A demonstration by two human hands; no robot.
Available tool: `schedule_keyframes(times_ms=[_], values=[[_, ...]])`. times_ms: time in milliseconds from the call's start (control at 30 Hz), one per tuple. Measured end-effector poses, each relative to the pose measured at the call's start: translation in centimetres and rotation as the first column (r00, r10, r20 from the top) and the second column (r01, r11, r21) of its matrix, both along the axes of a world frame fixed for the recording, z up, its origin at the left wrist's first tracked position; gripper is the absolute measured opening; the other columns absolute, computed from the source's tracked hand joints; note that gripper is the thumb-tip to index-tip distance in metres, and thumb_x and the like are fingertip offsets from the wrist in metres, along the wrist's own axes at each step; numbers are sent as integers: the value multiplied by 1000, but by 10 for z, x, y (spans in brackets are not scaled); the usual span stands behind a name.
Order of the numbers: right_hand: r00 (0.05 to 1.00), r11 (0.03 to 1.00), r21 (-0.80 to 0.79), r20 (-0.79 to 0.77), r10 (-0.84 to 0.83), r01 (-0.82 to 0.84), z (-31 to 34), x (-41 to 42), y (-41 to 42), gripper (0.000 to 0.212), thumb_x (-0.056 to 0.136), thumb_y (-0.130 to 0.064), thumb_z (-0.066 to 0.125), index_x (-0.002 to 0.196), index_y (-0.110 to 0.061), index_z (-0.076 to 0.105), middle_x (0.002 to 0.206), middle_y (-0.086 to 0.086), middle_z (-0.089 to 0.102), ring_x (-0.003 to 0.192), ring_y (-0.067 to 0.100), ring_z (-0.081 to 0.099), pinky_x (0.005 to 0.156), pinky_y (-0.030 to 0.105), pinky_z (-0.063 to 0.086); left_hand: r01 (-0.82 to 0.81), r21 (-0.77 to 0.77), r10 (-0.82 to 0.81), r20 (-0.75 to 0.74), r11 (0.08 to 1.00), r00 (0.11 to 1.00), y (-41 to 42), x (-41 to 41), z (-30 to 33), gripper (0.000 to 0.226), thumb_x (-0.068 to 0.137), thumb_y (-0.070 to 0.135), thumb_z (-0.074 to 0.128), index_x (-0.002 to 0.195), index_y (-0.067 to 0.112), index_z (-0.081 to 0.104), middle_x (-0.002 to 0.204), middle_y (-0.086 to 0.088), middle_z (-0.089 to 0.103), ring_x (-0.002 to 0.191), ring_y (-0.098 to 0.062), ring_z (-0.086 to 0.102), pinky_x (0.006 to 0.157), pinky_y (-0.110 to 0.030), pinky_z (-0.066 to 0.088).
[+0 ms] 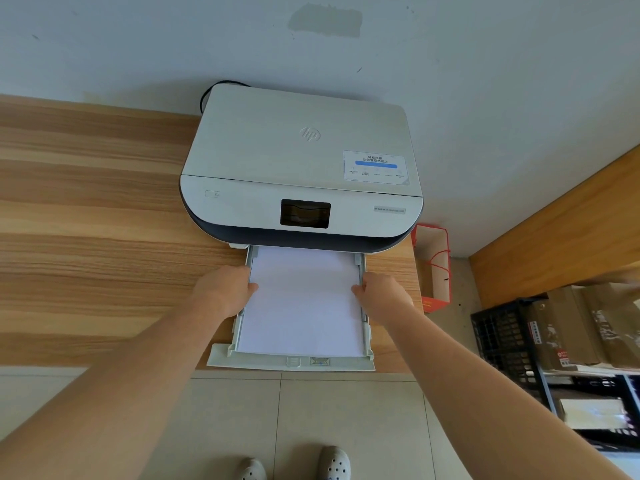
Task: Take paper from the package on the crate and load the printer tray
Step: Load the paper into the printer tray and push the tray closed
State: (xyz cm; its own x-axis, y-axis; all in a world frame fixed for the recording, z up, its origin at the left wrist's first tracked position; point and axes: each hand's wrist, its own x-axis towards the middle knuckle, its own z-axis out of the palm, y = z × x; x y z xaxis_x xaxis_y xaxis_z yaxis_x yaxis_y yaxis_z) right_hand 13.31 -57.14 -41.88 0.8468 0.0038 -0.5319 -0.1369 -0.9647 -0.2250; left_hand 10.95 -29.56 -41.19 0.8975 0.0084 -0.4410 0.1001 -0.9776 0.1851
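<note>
A white printer (298, 161) sits on a wooden desk (86, 237) against the wall. Its paper tray (291, 363) is pulled out toward me over the desk's front edge. A stack of white paper (303, 303) lies flat in the tray. My left hand (225, 289) grips the stack's left edge, thumb on top. My right hand (382, 296) grips the right edge the same way. At the right, a black crate (505, 341) carries brown paper packages (568, 327).
A red-and-white paper bag (434, 265) stands on the floor between the desk and a second wooden surface (561, 230) at the right. A black cable (207, 95) runs behind the printer. My two shoes (294, 465) stand on the tiled floor below.
</note>
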Motion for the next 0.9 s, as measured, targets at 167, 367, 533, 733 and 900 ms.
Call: schedule_keyframes(times_ms=[167, 367, 533, 733, 900], values=[[1000, 1000, -10, -4, -11, 11, -1, 1, 3, 23, 99, -33, 40, 104, -15, 54, 93, 6, 58, 84, 25, 61, 74, 39, 55, -27, -26, 27, -9, 999, 1000, -1, 0, -3, 23, 98, 35, 43, 93, 15, 54, 82, -1, 55, 76, -17, 54, 62, -28, 39], [1000, 999, 33, 7, -28, 28, -1, -2, -3, 18, 97, -32, 41, 91, -18, 49, 83, 4, 55, 76, 23, 56, 66, 34, 49, -14, -26, 14, -4, 1000, 1000, 2, -1, 0, 22, 98, 36, 42, 85, 19, 48, 75, 2, 51, 72, -14, 51, 57, -28, 35], [998, 997, 41, -5, -60, 60, 0, -2, 2, 18, 97, -29, 40, 97, -15, 51, 88, 5, 56, 80, 25, 58, 67, 35, 49, -20, -27, 20, 5, 999, 1000, -1, 0, -1, 23, 98, 34, 43, 87, 15, 50, 74, 2, 51, 71, -14, 51, 57, -28, 35], [999, 998, 33, -3, -47, 47, 1, -3, 1, 16, 98, -29, 38, 94, -17, 48, 90, 6, 56, 82, 26, 57, 68, 36, 50, -36, -40, 36, -1, 999, 999, 1, -1, -1, 22, 98, 34, 43, 88, 16, 52, 77, 1, 53, 72, -14, 52, 55, -28, 35], [997, 996, 36, -11, -78, 78, 1, -4, 5, 21, 98, -30, 38, 102, -14, 52, 92, 8, 58, 84, 26, 60, 74, 39, 55, -60, -45, 58, -37, 997, 998, -1, 0, -6, 27, 99, 33, 41, 102, 11, 55, 90, -5, 60, 79, -18, 55, 63, -29, 39]])
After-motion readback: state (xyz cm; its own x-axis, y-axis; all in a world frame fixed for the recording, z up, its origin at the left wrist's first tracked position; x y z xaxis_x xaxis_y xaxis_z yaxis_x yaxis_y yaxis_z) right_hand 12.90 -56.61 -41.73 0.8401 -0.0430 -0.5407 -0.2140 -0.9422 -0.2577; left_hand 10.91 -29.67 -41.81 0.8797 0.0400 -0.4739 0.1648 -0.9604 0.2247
